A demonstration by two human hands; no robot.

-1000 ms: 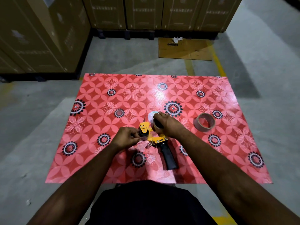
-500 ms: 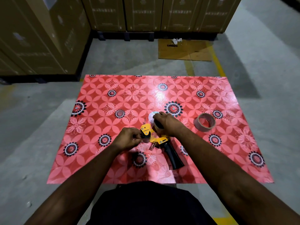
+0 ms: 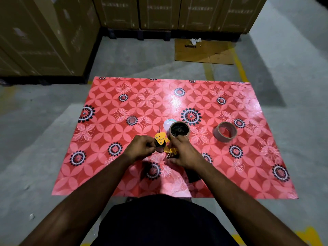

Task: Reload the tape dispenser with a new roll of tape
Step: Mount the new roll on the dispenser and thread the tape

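Note:
The yellow and black tape dispenser [image 3: 160, 139] lies on its side on the red flowered mat [image 3: 124, 107]. Its black hub [image 3: 179, 130] faces up with a thin brown ring around it. My left hand [image 3: 142, 148] pinches the dispenser's front roller end. My right hand [image 3: 185, 154] is closed over the yellow frame just below the hub and hides most of the black handle [image 3: 193, 176]. A separate brown tape roll [image 3: 225, 132] stands on the mat to the right, apart from both hands. A small white disc [image 3: 167, 124] lies just behind the hub.
The mat lies on a grey concrete floor [image 3: 35, 139]. Stacked cardboard boxes [image 3: 44, 32] on pallets line the back and left. A flat cardboard sheet [image 3: 204, 50] lies on the floor beyond the mat, beside a yellow floor line [image 3: 239, 68].
My right hand has slid from on top of the hub toward me onto the frame, uncovering the hub and its brown ring. The left hand stays at the roller end.

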